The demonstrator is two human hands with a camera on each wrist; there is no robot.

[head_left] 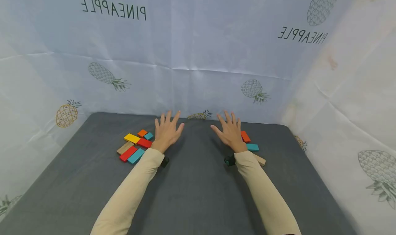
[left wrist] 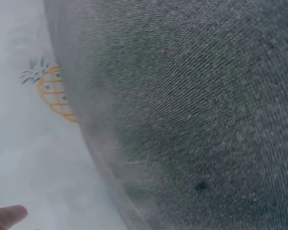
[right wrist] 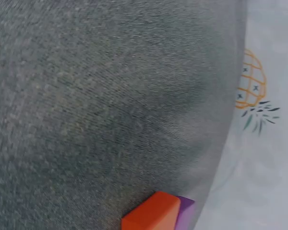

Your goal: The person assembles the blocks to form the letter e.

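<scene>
My left hand [head_left: 167,133] is held over the far part of the table with its fingers spread, holding nothing; its fingertips [left wrist: 12,214] show at the lower left of the left wrist view. Beside it lies a group of flat blocks: an orange block [head_left: 142,133], a yellow block [head_left: 132,138], a red block [head_left: 128,154], a teal block [head_left: 136,156], a plain wooden block [head_left: 125,148] and others. My right hand [head_left: 230,133], fingers also spread, holds nothing. Partly hidden behind it are an orange-red block [head_left: 245,136], a teal block [head_left: 252,147], a wooden block [head_left: 260,160] and a purple block [right wrist: 185,213].
A dark grey cloth covers the table [head_left: 195,193]. White curtains [head_left: 191,39] printed with pineapples rise behind its far edge and along both sides. A small black device [head_left: 229,160] sits at my right wrist, another [head_left: 165,161] at the left.
</scene>
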